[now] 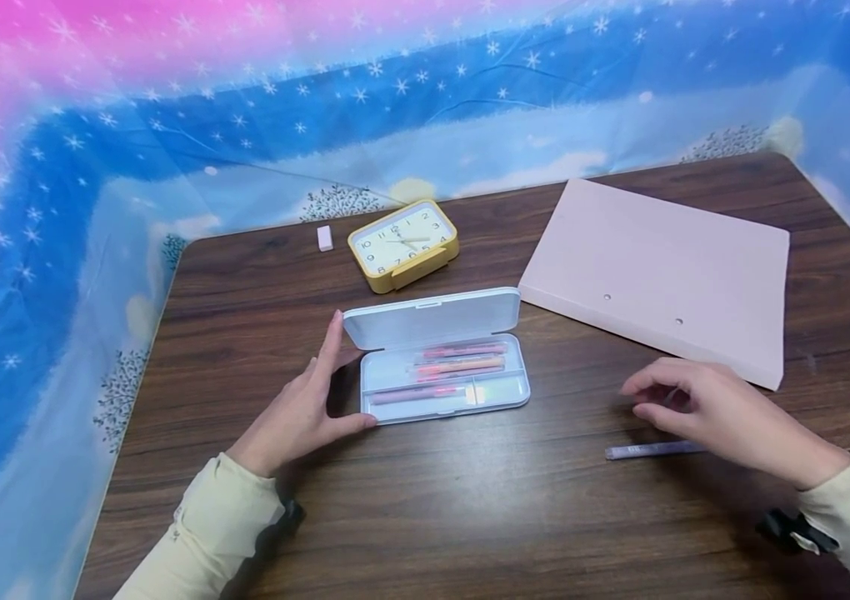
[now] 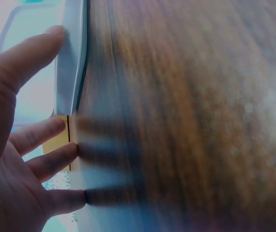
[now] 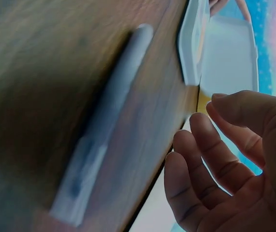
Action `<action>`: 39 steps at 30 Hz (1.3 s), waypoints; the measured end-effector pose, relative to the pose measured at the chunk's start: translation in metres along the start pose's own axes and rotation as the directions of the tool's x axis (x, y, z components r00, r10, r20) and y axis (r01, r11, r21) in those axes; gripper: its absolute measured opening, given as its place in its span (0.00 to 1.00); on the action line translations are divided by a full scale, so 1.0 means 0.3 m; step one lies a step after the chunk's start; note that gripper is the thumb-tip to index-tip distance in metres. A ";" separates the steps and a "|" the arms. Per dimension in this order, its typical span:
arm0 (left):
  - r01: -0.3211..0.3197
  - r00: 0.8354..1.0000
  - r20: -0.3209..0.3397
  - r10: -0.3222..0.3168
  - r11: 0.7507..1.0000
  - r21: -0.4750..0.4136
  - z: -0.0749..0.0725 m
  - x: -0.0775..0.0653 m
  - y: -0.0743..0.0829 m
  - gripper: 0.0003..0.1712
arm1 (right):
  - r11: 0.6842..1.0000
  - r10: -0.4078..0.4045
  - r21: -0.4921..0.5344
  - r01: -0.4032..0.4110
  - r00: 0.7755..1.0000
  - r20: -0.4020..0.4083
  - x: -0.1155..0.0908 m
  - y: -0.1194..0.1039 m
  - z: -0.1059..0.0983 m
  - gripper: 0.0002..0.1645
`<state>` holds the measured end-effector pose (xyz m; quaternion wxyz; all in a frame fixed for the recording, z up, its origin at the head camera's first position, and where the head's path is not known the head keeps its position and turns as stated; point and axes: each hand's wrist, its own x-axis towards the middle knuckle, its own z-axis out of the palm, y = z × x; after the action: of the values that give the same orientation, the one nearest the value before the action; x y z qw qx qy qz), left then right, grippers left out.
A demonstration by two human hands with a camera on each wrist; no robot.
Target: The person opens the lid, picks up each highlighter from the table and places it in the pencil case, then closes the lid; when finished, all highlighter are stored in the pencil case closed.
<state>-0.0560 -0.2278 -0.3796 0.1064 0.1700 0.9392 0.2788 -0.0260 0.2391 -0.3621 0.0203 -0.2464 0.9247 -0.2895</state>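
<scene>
An open white pencil case [image 1: 443, 408] lies on the table with its lid [image 1: 432, 319] tilted back. Inside are several pens and pencils [image 1: 462, 364] and a small pale block [image 1: 495, 392] in the front compartment. My left hand [image 1: 303, 408] is at the case's left end, thumb on the near corner and index finger up by the lid's edge, fingers fairly straight and spread. To the right, my right hand [image 1: 725, 417] hovers with loosely bent fingers and holds nothing. Just below it a translucent purplish pen [image 1: 650, 450] lies on the table, partly hidden by the hand.
A yellow alarm clock [image 1: 404, 244] stands behind the case, with a small pinkish-white eraser [image 1: 325, 238] to its left. A large pale pink folder [image 1: 665, 267] lies at the back right of the wooden table [image 1: 425, 517]. Patterned cloth [image 1: 395, 83] hangs behind the table.
</scene>
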 end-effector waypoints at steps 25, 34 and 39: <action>0.007 1.000 0.008 -0.007 1.000 -0.015 -0.002 0.000 0.004 0.75 | 0.993 -0.098 -0.075 0.090 0.989 -0.114 -0.145 0.122 0.064 0.27; -0.003 1.000 0.002 0.003 1.000 -0.022 -0.001 0.003 0.001 0.75 | 0.991 -0.111 -0.085 0.103 0.990 -0.085 -0.145 0.115 0.068 0.26; -0.001 1.000 0.003 0.001 1.000 -0.023 0.000 0.002 0.000 0.74 | 0.987 -0.129 -0.105 0.121 0.989 -0.073 -0.140 0.113 0.066 0.27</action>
<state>-0.0564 -0.2275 -0.3797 0.1098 0.1697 0.9356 0.2896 -0.0005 0.2724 -0.4015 -0.0471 -0.2927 0.9209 -0.2532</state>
